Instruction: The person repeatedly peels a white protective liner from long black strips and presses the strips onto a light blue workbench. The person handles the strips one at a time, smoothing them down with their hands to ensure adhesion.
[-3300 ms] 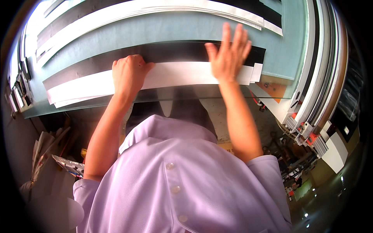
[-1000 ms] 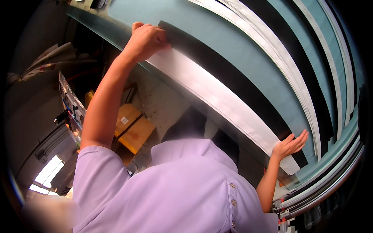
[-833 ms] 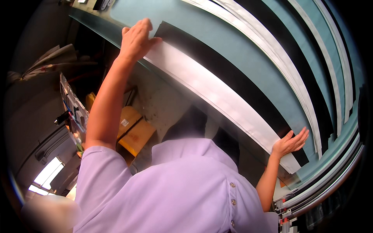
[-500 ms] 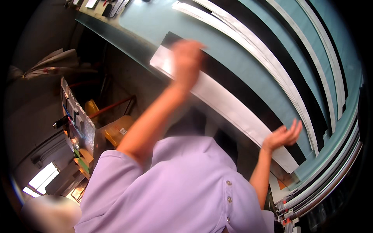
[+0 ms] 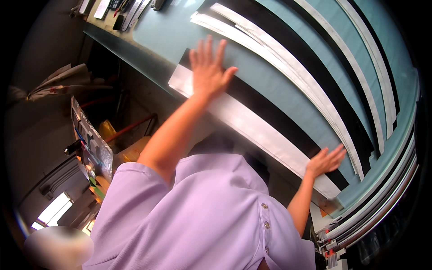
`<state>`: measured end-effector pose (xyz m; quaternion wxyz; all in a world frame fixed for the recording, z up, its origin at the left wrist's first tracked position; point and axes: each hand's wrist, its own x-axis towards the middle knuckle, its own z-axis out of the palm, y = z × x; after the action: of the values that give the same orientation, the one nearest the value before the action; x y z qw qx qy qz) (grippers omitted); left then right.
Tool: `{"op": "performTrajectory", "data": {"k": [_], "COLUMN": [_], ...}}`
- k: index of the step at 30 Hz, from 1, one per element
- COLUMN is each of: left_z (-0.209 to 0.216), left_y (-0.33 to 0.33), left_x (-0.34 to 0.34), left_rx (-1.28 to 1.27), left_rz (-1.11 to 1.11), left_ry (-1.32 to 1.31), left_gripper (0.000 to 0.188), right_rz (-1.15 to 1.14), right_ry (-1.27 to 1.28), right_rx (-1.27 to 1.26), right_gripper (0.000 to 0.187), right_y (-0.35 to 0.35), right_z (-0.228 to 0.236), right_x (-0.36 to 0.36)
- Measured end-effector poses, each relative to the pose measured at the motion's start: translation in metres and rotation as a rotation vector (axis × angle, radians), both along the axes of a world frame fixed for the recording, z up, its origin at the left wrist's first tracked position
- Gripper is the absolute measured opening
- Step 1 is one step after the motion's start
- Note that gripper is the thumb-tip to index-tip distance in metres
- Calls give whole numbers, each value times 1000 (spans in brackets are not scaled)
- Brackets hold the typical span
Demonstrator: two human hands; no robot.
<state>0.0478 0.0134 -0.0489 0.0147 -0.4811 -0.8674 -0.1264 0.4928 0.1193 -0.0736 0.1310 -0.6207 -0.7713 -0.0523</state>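
My left hand [image 5: 208,72] lies palm down with its fingers spread, over the left end of a long white strip [image 5: 252,127] and the black strip [image 5: 275,118] along its far side. Toward the other end of this pair, my right hand [image 5: 325,161] is open, fingers stretched outward across the black strip. Neither hand grips anything. Both strips run along the near edge of a pale blue-green table [image 5: 270,85]. Whether my palms press on them or hover just above, I cannot tell.
Beyond lie a loose stack of white strips [image 5: 315,102] and more black and white strips in rows. Metal rails [image 5: 387,184] border the table's right side. Metal rulers [image 5: 132,15] and small tools sit at the far left corner. A silvery board [image 5: 96,144] stands left, off the table.
My left hand, blurred and partly curled before, is now spread flat near the strips' left end. My right hand has moved slightly, its fingers less curled. The whole view has shifted a little.
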Motion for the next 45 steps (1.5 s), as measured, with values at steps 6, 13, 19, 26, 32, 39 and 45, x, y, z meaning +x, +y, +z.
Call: {"op": "performTrajectory", "data": {"k": [6,13,19,26,32,39,45], "left_z": [-19,-26,-36,-11,48,55,42], "left_y": [-13,-23,-28,-2,9,14,57], "left_x": [-76,-107,-130,-8,132,127,127], "left_rx": [-32,92,188,112,-236,-414,-169], "left_rz": [40,82,231,-319,-626,-541,-632], "left_ry": [163,280,376,43,-105,-200,-113], "left_gripper": [78,67,70,66,91,72,74], "right_rz": [-318,-502,-597,89,252,193,310], "right_ry": [-81,59,90,317,104,260,328], "right_rx": [29,41,127,-104,-382,-589,-236], "right_gripper": [65,62,56,51,87,47,31], "right_y": [30,50,52,31,-4,-9,47], "right_z": [-36,-37,-33,15,58,53,41], "right_x": [186,251,242,177,127,133,125]}}
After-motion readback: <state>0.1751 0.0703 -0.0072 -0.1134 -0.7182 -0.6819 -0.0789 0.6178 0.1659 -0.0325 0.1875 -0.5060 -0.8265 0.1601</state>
